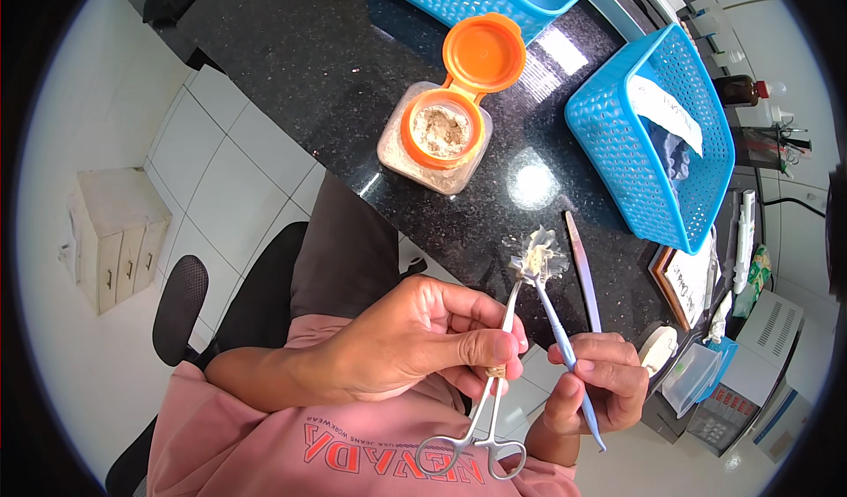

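Left hand [432, 343] grips clamp [510, 307], right hand [607, 382] pinches blue tool [554, 319], both pointing forward, tips meeting at pasty lump [538, 257] ahead

You see silver ring-handled metal forceps [510, 313], a slim pale-blue tool [551, 313], a round orange plastic lid [483, 53], a rectangular, hole-patterned blue plastic basket [609, 149] and a white-flecked black stone surface [309, 74].

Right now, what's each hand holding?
Left hand: closed, holding the metal clamp.
Right hand: closed, holding the slim blue tool; whether it touches the purple tool is unclear.
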